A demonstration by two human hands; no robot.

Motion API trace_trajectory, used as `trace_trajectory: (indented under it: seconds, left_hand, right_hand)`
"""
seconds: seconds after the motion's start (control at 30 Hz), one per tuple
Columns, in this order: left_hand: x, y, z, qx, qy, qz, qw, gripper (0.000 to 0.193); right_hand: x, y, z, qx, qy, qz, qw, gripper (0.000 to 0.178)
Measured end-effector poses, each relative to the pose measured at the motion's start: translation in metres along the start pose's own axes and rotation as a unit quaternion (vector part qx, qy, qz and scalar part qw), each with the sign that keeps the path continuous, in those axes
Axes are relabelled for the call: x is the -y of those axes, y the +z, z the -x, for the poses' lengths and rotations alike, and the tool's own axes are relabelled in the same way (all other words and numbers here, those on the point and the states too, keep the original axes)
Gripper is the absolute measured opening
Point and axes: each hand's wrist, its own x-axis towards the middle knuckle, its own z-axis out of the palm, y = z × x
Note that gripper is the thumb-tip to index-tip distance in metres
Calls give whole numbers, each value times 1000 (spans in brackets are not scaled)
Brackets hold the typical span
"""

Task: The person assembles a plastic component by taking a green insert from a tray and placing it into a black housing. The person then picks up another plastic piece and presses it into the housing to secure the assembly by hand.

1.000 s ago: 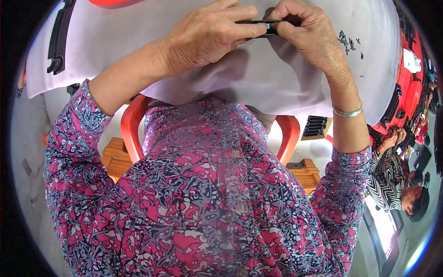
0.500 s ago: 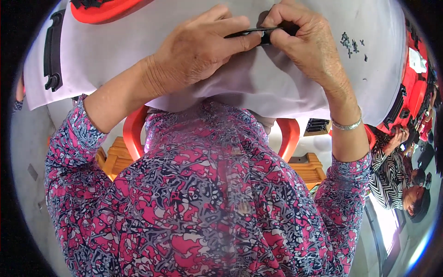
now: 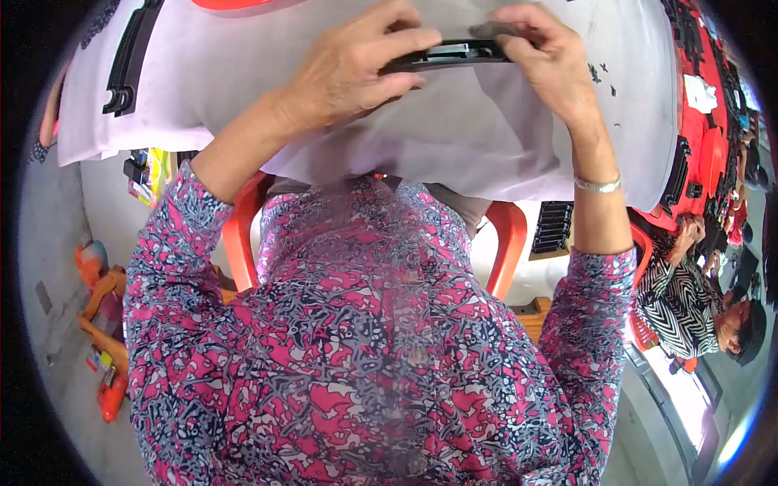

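A long black plastic part (image 3: 458, 58) with a pale slot-like patch in its middle is held level over the cloth-covered table (image 3: 454, 121). Around its left end, the fingers and thumb of my left hand (image 3: 348, 69) are closed. At the other end my right hand (image 3: 555, 69) pinches it; those fingertips are blurred. A dark grey, smeared shape shows by the right fingertips, and I cannot tell what it is. Several tiny black pieces (image 3: 596, 74) lie scattered on the cloth beside my right wrist.
Long black plastic parts (image 3: 130, 65) lie at the table's left. The rim of a red container (image 3: 235, 2) shows at the far edge. To the right, a red surface (image 3: 693, 130) carries black parts, with a person in a zigzag top (image 3: 677, 308) beside it. A red chair (image 3: 243, 235) surrounds me.
The black part has turned to show its slotted side, and my hands are further apart along it. The view has shifted, with the red container now mostly out of frame.
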Motion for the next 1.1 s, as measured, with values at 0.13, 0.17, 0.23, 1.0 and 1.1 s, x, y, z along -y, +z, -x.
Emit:
trace_trajectory:
  seconds: [0.13,0.17,0.23,1.0,1.1]
  left_hand:
    - [-43,-38,11,31,-202,-26,979,57]
    - [-44,-37,18,29,-248,-26,968,60]
    - [-46,-37,17,5,-252,-40,967,57]
    - [-45,-15,14,-2,-261,-55,964,40]
    - [-46,-15,14,3,-260,-57,964,41]
  right_hand:
    - [-2,-13,26,-234,-149,161,947,14]
    - [-2,-9,33,-231,-150,161,948,14]
    - [1,5,44,-216,-66,61,972,13]
    - [38,71,40,-202,185,-83,958,28]
    - [37,70,41,-226,176,-61,956,20]
